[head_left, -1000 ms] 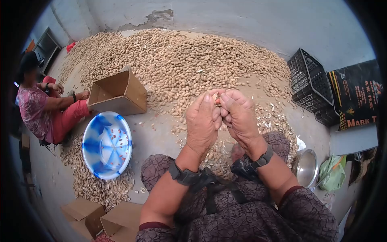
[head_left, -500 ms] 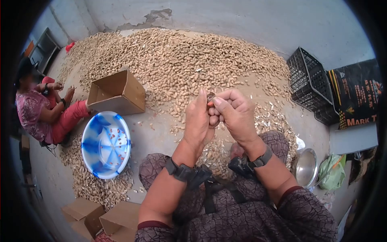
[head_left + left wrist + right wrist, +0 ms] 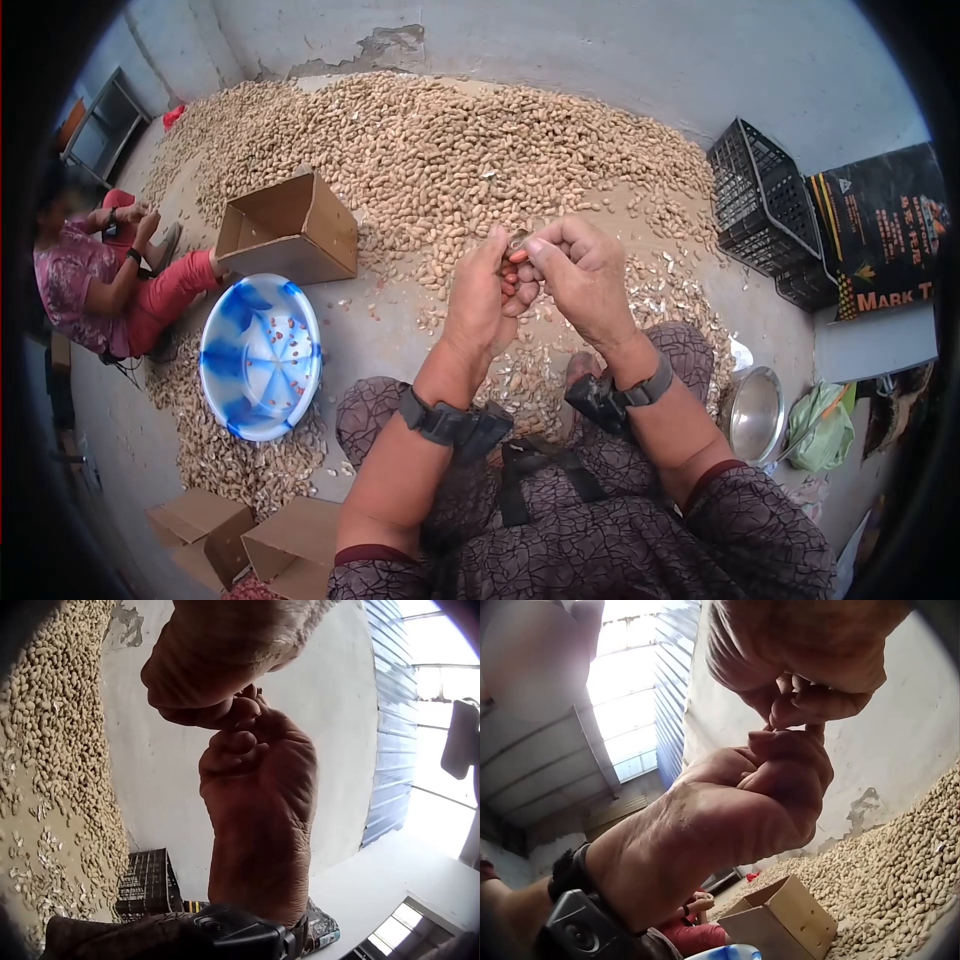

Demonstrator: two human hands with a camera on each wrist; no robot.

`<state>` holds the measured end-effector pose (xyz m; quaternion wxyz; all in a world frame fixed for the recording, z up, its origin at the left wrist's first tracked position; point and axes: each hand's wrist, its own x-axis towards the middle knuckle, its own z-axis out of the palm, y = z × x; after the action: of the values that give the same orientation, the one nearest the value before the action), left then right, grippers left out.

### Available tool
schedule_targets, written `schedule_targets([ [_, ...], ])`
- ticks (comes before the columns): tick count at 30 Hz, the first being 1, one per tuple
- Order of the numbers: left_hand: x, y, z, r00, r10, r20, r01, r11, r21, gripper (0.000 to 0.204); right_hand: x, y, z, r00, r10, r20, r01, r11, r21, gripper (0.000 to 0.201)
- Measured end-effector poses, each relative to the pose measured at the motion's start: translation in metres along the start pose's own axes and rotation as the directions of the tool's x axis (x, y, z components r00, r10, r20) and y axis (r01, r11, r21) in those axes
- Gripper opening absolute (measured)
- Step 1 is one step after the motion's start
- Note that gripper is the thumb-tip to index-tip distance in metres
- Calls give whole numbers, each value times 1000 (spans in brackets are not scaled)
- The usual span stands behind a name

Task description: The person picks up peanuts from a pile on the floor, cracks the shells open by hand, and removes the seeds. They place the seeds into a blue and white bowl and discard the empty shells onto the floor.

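Note:
Both hands meet in front of the body in the head view. My left hand [image 3: 477,300] has its fingers curled round several red peanut kernels [image 3: 508,283]. A cracked peanut shell [image 3: 518,240] shows between the fingertips of the two hands. My right hand [image 3: 590,290] pinches at the peanut with thumb and forefinger, close against the left fingers. In the left wrist view the right hand [image 3: 259,802] comes up to the left fingers, which hide most of the peanut. From the right wrist the left hand [image 3: 742,795] appears with its fingers curled in.
A large heap of unshelled peanuts [image 3: 430,150] lies along the wall. At left stand a blue-and-white basin [image 3: 225,390] with some kernels, a cardboard box [image 3: 330,235] and a seated person [image 3: 85,270]. A black crate [image 3: 765,200] and metal bowl [image 3: 755,415] are at right.
The right thumb has shifted over the peanut as the shell came apart. More red kernels now show in the left hand. The seated person has drawn both hands back from the box.

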<state>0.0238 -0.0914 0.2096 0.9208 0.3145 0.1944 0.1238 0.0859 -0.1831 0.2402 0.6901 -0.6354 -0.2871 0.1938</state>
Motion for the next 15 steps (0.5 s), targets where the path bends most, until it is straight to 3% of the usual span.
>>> schedule_targets([
  [10,2,0,-4,998,-12,-69,15,999,38,32,2,11,-5,995,-61,80,70,991,-117,9],
  [15,-2,4,0,999,-41,-33,40,999,-33,26,4,-3,-8,995,102,-9,-102,993,-51,8],
])
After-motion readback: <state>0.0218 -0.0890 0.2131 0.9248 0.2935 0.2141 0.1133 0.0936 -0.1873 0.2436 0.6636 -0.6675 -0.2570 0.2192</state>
